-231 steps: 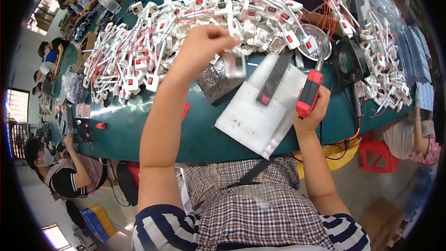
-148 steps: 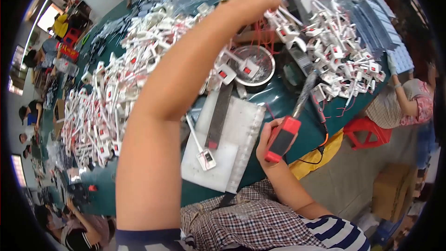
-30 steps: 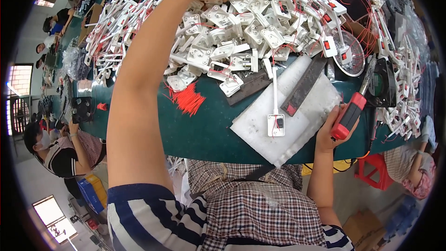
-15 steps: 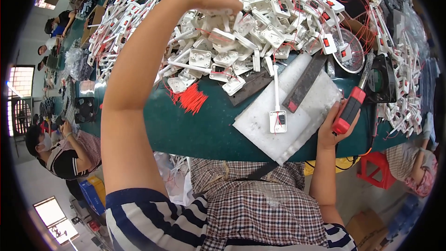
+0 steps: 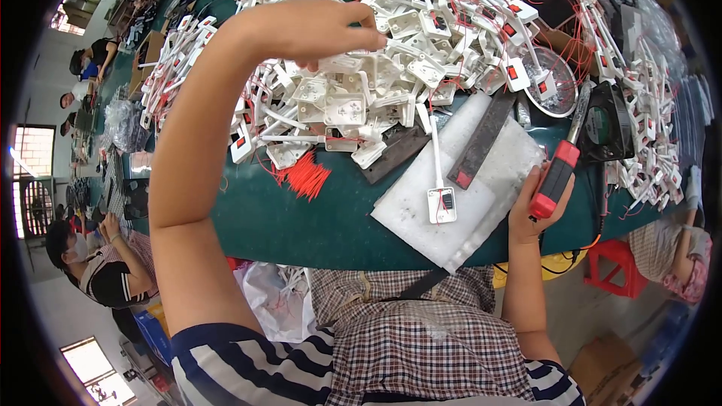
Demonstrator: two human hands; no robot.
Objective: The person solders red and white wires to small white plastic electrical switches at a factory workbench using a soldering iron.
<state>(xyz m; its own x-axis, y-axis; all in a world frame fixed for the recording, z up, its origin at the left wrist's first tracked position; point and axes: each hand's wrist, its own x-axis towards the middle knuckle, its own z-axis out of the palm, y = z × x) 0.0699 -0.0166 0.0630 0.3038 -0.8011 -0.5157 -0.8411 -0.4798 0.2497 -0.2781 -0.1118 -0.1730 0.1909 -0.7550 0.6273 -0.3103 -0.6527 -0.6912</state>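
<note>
I have my left hand (image 5: 316,26) raised over the heap of white socket parts (image 5: 361,98) toward the table's (image 5: 301,225) far edge, wrist bent, fingertips pinched on one piece to lift it clear. My right hand (image 5: 535,207) rests at the near edge beside the white foam pad (image 5: 481,180), fist clenched around the red-handled screwdriver (image 5: 560,165), kept ready, tip pointing away. One wired part (image 5: 441,203) lies on the pad.

The left hand (image 5: 316,26) covers whatever its fingertips pinch in the heap of white plastic switch parts (image 5: 421,37).
</note>
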